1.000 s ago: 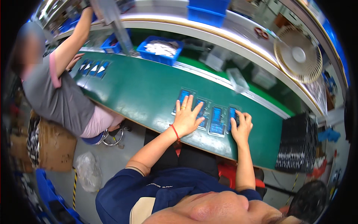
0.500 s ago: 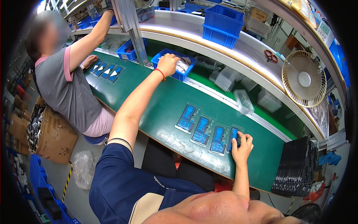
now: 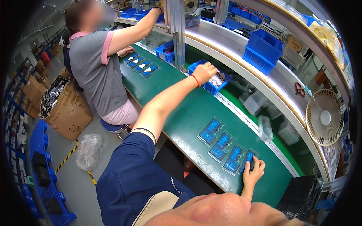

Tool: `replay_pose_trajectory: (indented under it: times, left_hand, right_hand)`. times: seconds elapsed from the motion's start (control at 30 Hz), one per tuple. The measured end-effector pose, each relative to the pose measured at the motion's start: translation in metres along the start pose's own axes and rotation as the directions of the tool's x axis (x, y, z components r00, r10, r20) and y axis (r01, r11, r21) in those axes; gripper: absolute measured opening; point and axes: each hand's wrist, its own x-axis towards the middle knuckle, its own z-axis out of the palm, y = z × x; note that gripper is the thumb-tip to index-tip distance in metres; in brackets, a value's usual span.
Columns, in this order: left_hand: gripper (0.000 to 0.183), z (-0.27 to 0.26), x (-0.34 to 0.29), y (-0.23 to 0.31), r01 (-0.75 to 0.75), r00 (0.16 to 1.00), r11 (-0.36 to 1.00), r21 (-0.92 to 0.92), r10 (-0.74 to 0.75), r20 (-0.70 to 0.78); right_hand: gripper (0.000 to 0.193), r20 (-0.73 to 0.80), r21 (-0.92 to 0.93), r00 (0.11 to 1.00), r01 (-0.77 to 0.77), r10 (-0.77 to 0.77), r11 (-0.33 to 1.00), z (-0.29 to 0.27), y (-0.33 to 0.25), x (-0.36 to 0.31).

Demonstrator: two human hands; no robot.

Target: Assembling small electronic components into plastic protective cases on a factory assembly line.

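My left hand (image 3: pixel 205 72), with a red cord at the wrist, reaches over a blue bin (image 3: pixel 215 90) of white and grey pieces. Its fingers are curled; whatever they hold is hidden. Four flat blue battery-like packs in clear casings lie in a slanted row on the green worktable (image 3: pixel 181 124): the leftmost pack (image 3: pixel 209 131), two middle packs (image 3: pixel 220 147) (image 3: pixel 233 159) and the rightmost pack (image 3: pixel 247 162). My right hand (image 3: pixel 254 172) rests on the rightmost pack, partly covering it, its thumb and fingers apart.
A co-worker (image 3: pixel 94 71) sits at left, beside similar packs bearing white triangles (image 3: pixel 142 66). Stacked blue bins (image 3: pixel 263 51), red-handled scissors (image 3: pixel 300 89) and a round basket (image 3: pixel 325 117) occupy the shelf. Black trays (image 3: pixel 299 196) are stacked at the right end.
The whole view has swung, so the scene sits further right and the co-worker shows more fully. My left hand stays at the bin and my right hand on the rightmost pack.
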Motion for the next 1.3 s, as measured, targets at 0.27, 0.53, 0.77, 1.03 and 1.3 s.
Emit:
replay_pose_trajectory:
  times: [0.27, 0.53, 0.77, 1.03, 1.3]
  left_hand:
    - [0.014, -0.028, -0.018, 0.009, 0.654, 0.55, 0.165, -0.738, -0.773, 0.315]
    - [0.013, -0.097, -0.069, 0.143, 0.558, 0.52, -0.618, -0.554, -0.26, 0.813]
    - [0.013, -0.128, -0.091, 0.179, 0.651, 0.426, -0.528, -0.545, -0.34, 0.838]
    - [0.014, -0.127, -0.119, 0.178, 0.341, 0.94, 0.813, -0.472, -0.292, 0.176]
    - [0.023, -0.119, -0.094, 0.142, 0.313, 0.949, 0.784, -0.535, -0.272, 0.158]
  right_hand:
    - [0.048, -0.15, 0.16, 0.988, 0.049, -0.024, 0.986, 0.004, -0.005, 0.012]
    - [0.034, 0.036, 0.712, 0.995, 0.041, -0.095, 0.7, 0.037, -0.125, 0.072]
    - [0.022, 0.339, 0.793, 0.94, -0.301, 0.027, 0.529, 0.077, -0.138, 0.057]
    - [0.023, 0.284, 0.33, 0.943, 0.075, -0.174, 0.941, 0.05, -0.108, 0.037]
    - [0.024, 0.14, 0.318, 0.988, 0.024, -0.072, 0.948, 0.04, -0.102, 0.025]
